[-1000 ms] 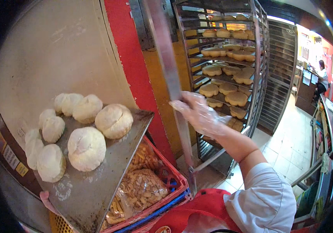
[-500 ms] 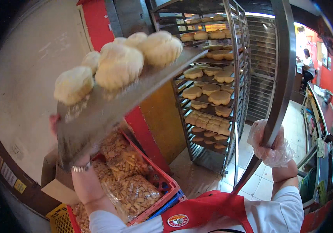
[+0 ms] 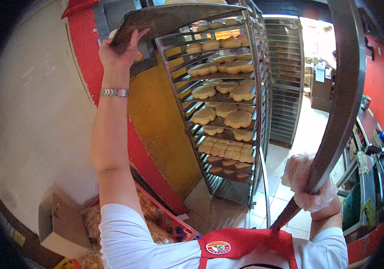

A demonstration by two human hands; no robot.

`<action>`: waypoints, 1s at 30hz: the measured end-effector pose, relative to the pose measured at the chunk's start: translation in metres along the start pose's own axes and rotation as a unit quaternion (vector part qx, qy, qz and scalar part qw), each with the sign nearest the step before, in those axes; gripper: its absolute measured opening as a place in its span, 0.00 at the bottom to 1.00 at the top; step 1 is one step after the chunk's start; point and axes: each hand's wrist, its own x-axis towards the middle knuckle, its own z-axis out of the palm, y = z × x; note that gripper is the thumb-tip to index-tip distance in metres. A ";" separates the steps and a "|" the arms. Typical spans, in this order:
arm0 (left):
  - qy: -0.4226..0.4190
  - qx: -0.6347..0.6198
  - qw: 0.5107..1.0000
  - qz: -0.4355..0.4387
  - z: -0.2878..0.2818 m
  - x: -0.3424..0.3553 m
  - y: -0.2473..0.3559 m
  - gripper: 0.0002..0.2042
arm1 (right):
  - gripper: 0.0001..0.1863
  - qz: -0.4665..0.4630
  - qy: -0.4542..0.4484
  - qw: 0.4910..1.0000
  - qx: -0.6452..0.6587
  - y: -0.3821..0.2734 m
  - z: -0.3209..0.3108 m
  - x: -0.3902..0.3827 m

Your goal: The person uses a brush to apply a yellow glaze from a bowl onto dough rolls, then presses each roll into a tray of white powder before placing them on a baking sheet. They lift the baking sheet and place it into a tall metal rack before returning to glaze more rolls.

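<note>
My bare left hand (image 3: 119, 50), with a watch on the wrist, is raised high, gripping the near edge of a dark metal tray (image 3: 174, 20); pale rounded dough pieces are only partly visible on top of it. My gloved right hand (image 3: 308, 184), in clear plastic, is wrapped round a long dark metal bar (image 3: 340, 107) at the right. Beyond my hands stands a tall wheeled rack (image 3: 170, 67), its shelves holding several trays of pale rounded breads (image 3: 238, 119).
A second slatted rack (image 3: 281, 80) stands behind. A cardboard box (image 3: 64, 224) and red crate (image 3: 187, 232) with bagged goods sit low on the left, beside walls. A cluttered counter (image 3: 366, 123) lines the right, next to the tiled floor (image 3: 268, 188).
My left hand has lifted the tray up and away, high in front of the rack. The bar in my right hand has shifted rightward, and the view has tilted with it.
</note>
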 end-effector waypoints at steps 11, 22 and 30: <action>0.101 0.020 0.989 0.105 -0.061 0.078 -0.054 0.25 | 0.09 -0.001 0.055 0.988 -0.141 -0.003 0.011 0.000; 0.101 -0.013 0.991 0.084 -0.061 0.108 -0.075 0.22 | 0.09 0.000 -0.005 0.981 -0.193 -0.007 0.003 0.000; 0.081 0.006 0.994 0.079 -0.068 0.128 -0.097 0.19 | 0.08 -0.029 0.020 0.985 -0.168 -0.005 0.009 0.010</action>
